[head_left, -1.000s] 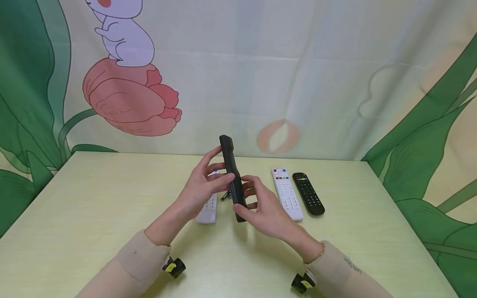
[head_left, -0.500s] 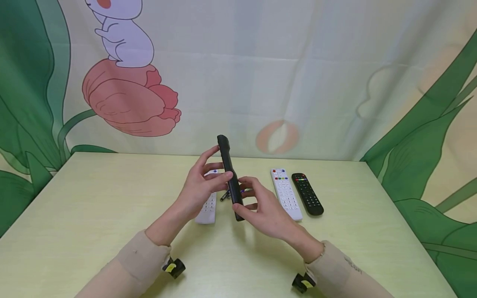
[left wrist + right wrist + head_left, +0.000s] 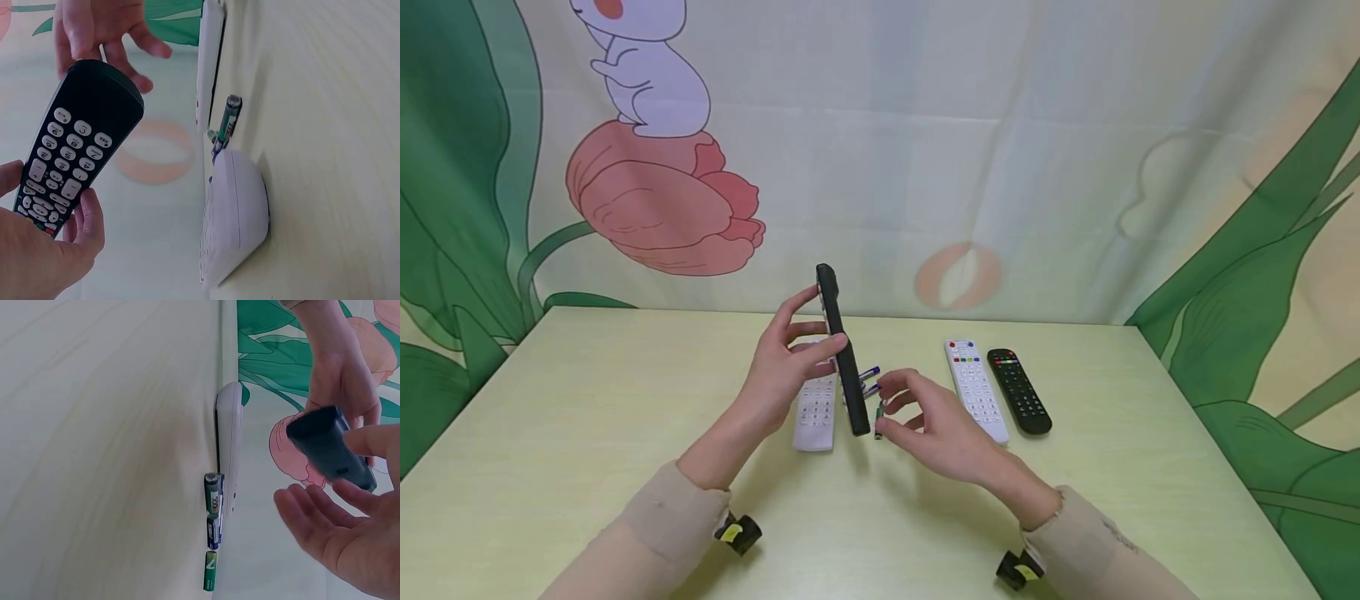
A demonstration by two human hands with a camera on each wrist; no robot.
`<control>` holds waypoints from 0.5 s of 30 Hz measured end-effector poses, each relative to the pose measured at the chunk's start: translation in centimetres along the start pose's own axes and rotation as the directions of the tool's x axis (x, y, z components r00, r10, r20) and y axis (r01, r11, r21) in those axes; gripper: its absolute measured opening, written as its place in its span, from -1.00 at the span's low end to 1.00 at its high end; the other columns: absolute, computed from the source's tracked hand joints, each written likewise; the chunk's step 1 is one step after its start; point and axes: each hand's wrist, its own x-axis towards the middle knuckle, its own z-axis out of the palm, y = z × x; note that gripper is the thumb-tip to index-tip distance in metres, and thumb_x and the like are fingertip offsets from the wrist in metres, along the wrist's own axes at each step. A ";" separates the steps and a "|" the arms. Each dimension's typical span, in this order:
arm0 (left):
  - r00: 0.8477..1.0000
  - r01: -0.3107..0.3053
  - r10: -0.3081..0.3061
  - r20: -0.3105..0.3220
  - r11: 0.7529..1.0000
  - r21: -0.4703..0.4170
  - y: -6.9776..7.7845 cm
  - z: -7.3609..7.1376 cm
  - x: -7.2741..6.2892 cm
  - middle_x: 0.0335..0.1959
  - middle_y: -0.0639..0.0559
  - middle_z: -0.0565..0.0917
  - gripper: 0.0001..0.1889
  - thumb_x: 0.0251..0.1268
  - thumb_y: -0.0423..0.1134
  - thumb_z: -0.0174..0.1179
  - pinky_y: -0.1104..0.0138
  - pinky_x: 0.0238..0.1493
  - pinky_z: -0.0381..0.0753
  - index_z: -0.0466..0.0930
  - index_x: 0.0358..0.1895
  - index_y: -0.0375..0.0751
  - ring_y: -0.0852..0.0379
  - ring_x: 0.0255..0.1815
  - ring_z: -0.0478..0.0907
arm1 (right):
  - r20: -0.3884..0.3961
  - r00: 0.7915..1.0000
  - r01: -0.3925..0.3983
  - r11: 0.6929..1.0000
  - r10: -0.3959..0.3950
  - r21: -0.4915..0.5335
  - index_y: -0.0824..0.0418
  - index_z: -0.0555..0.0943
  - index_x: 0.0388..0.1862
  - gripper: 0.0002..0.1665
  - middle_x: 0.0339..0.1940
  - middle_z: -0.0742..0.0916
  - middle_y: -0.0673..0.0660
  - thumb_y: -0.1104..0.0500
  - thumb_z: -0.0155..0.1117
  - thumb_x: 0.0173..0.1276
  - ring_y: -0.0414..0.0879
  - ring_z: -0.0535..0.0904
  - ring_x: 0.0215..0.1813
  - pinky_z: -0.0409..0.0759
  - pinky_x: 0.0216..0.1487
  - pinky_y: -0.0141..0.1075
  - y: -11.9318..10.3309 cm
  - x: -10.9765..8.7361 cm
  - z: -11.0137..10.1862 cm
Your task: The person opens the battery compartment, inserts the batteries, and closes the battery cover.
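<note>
My left hand (image 3: 778, 371) holds a black remote control (image 3: 844, 358) upright above the table, thumb on one side and fingers on the other. In the left wrist view its pale-buttoned face shows. To the right, my right hand (image 3: 936, 425) hovers apart from the remote in the head view, fingers loosely bent. The right wrist view shows nothing in its grasp. Several small batteries lie on the table between the hands, among them a green one (image 3: 210, 570) and a blue one (image 3: 213, 531). Partly hidden behind my left hand lies a white remote control (image 3: 815, 414).
Right of my right hand, a second white remote control (image 3: 976, 392) and another black remote control (image 3: 1020, 392) lie side by side on the pale table (image 3: 1112, 500). A printed curtain (image 3: 850, 167) hangs behind the table's far edge.
My right hand has let go of the black remote and the two have drawn apart. My left hand has moved left with the remote, so the batteries show more.
</note>
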 end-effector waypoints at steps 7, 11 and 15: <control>1.000 -0.002 0.004 -0.018 0.994 0.112 0.0 -1.4 0.1 0.11 -0.24 0.46 -0.22 0.37 -0.28 0.38 0.21 -0.06 0.74 0.22 0.58 0.14 0.05 -0.12 0.63 | 0.049 0.999 0.016 0.993 -0.010 -0.117 0.24 0.53 0.23 -0.59 0.12 0.65 0.09 0.16 0.32 0.47 0.09 0.63 0.11 0.66 0.09 -0.02 0.7 -0.7 -0.5; 0.999 0.011 -0.003 -0.040 0.982 0.190 0.1 -2.2 0.2 0.14 -0.24 0.45 -0.21 0.38 -0.24 0.37 0.24 -0.06 0.73 0.20 0.59 0.17 -0.02 -0.07 0.59 | 0.075 0.997 0.028 0.983 -0.015 -0.184 0.23 0.55 0.21 -0.61 0.14 0.66 0.12 0.14 0.30 0.48 0.11 0.61 0.13 0.62 0.12 0.05 1.1 -1.0 -0.9; 0.998 0.028 -0.011 -0.062 0.962 0.270 0.1 -2.9 0.3 0.19 -0.23 0.45 -0.20 0.37 -0.18 0.38 0.20 -0.02 0.68 0.19 0.60 0.19 -0.08 0.00 0.55 | 0.096 0.995 0.036 0.977 -0.016 -0.212 0.20 0.57 0.18 -0.65 0.14 0.68 0.14 0.12 0.29 0.50 0.08 0.60 0.13 0.61 0.12 0.05 1.6 -1.2 -1.1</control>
